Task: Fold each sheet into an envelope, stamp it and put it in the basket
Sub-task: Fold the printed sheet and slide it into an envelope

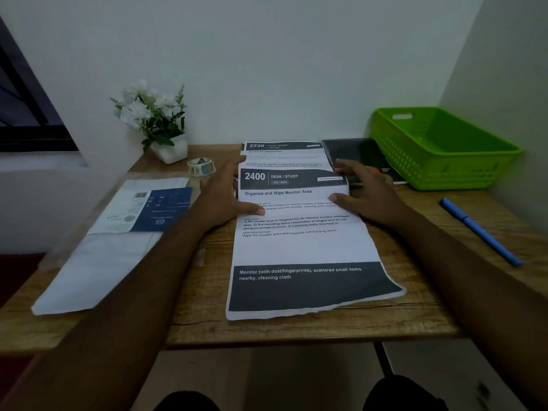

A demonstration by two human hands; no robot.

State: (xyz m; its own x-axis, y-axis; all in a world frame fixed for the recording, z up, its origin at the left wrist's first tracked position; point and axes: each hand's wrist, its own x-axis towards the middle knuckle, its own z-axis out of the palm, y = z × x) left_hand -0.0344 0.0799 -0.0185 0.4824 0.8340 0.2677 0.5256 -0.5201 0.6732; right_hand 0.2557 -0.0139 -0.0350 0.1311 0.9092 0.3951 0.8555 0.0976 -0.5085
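A printed sheet (299,247) headed "2400 Desk / Study" lies in the middle of the wooden desk (415,315), its near edge at the desk's front. A second sheet (281,154) headed "2720" lies under it, showing at the far end. My left hand (222,200) grips the top sheet's upper left edge, thumb on the paper. My right hand (364,191) grips the upper right edge, thumb on top, and the sheet's far edge is lifted slightly. A roll of stickers (201,167) stands left of the sheets. The green basket (439,149) sits at the back right with nothing visible inside.
A stack of white envelopes with a blue printed leaflet (124,229) lies on the left, overhanging the desk edge. A potted white-flowered plant (157,123) stands at the back left. A dark notebook (361,158) lies beside the basket, and a blue pen (480,231) lies on the right.
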